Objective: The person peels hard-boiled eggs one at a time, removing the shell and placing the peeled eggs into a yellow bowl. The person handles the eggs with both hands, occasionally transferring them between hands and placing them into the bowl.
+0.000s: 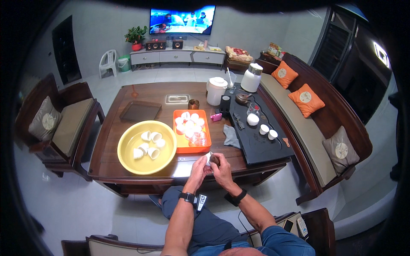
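Observation:
Just beyond the table's near edge, my left hand (199, 167) grips a small white cup (208, 158). Close against it, my right hand (221, 167) holds a dark brown cloth or pad (215, 159) at the cup; its exact kind cannot be told. To the left, a yellow plastic basin (121, 150) holds water with several white cups (153, 153) lying in it. An orange-red tray (192, 149) beyond my hands carries several white cups (194, 117) and clear glass cups (198, 139).
A black tea tray (266, 150) at the right bears a brown teapot (242, 98), a glass pitcher, white cups and eyeglasses. Beside it lie a grey cloth (231, 137) and a pink object (216, 117). A white lidded jug (217, 91) and an empty brown tray (141, 111) stand farther back.

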`<state>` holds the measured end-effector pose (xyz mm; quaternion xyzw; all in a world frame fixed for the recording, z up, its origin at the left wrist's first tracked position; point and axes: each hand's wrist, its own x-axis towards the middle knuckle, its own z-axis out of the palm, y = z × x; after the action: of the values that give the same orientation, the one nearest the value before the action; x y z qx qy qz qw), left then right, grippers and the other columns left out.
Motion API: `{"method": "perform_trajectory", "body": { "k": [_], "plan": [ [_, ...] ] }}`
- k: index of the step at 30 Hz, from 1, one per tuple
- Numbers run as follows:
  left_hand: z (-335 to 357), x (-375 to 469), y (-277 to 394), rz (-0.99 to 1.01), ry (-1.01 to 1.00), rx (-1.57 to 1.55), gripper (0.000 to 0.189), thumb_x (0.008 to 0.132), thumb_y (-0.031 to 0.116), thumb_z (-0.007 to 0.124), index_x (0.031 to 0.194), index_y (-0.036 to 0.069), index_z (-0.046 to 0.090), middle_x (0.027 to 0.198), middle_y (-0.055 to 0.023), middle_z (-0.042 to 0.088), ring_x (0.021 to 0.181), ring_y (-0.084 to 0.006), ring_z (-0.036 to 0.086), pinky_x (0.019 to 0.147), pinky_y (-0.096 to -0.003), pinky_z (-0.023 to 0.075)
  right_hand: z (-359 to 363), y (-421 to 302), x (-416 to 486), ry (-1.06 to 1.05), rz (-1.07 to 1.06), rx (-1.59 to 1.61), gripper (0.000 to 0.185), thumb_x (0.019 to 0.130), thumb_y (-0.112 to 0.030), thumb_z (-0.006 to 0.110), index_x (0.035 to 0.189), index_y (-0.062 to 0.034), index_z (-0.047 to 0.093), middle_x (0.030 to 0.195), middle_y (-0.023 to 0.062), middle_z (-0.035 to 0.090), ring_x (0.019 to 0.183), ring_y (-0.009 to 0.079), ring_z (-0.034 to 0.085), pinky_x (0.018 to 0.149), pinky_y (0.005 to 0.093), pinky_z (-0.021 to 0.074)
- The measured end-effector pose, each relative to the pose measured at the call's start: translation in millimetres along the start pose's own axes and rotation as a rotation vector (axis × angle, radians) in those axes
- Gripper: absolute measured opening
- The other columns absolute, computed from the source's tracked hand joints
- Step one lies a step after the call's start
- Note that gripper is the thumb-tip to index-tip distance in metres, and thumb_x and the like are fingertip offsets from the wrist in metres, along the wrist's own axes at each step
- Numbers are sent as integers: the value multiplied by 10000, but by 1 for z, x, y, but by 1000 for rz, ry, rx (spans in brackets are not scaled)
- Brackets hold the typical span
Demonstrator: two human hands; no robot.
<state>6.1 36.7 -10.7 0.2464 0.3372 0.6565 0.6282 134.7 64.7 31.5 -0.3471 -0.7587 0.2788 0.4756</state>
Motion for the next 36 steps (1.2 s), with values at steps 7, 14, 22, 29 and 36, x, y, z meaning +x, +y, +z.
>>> {"method": "perform_trajectory", "body": {
  "k": [7,14,22,29,36],
  "plan": [
    [2,-1,1,183,-13,201,370,1053,301,550,1306,36,598,1057,-56,682,795,-130,651,687,-245,516,-20,-12,18,-51,433,633,182,994,-91,576,1144,12,587,1015,57,673,869,105,632,752,254,526],
    [-5,-7,7,-146,-284,-229,374,1073,418,431,1169,92,585,925,-62,662,757,-172,644,652,-270,522,-40,-22,46,-273,-314,-27,323,817,49,614,1127,-31,658,1108,144,669,1025,308,676,887,370,534],
    [5,-9,2,67,-204,-80,340,1058,337,532,1244,53,555,1025,-61,651,850,-138,636,696,-264,528,-21,-7,40,-162,-116,-56,271,776,74,591,1028,-7,653,939,125,666,894,272,669,801,351,531],
    [12,-16,8,246,-98,238,408,974,103,670,1342,-2,529,1222,-74,630,1087,-140,622,944,-302,533,-20,20,39,-187,266,144,284,782,-17,699,1048,5,602,906,50,640,869,129,625,759,272,506],
    [16,-15,10,345,-75,264,464,964,87,676,1384,-15,509,1252,-82,627,1132,-154,617,956,-307,521,-33,11,36,-51,413,390,276,822,-5,690,1071,0,569,892,72,618,645,132,628,522,269,524]
  ]
}}
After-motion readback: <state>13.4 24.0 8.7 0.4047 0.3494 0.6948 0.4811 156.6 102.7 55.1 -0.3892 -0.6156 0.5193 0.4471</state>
